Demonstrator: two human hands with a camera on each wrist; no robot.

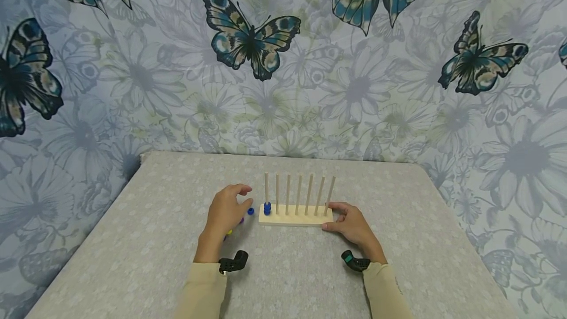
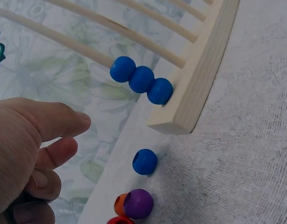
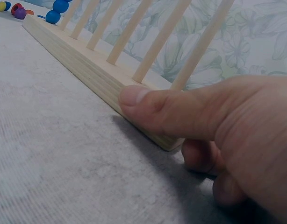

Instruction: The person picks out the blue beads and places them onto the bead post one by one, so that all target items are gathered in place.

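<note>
A pale wooden stand (image 1: 294, 219) with a row of several upright pegs sits on the table. Three blue beads (image 2: 141, 79) are stacked at the foot of its leftmost peg. My right hand (image 1: 353, 223) grips the stand's right end, the thumb lying along the front edge. Left of the stand, my left hand (image 1: 225, 210) hovers with thumb and fingers apart and nothing between them. Closest to it is a loose blue bead (image 2: 145, 162) on the cloth. A purple bead (image 2: 138, 204), an orange bead (image 2: 118, 205) and a red bead (image 2: 120, 220) lie beyond that one.
A yellow bead (image 1: 229, 232) shows beside the left wrist, partly hidden by the arm. Patterned cloth covers the table (image 1: 292, 279). Behind it hangs a backdrop (image 1: 283, 112) printed with butterflies and flowers.
</note>
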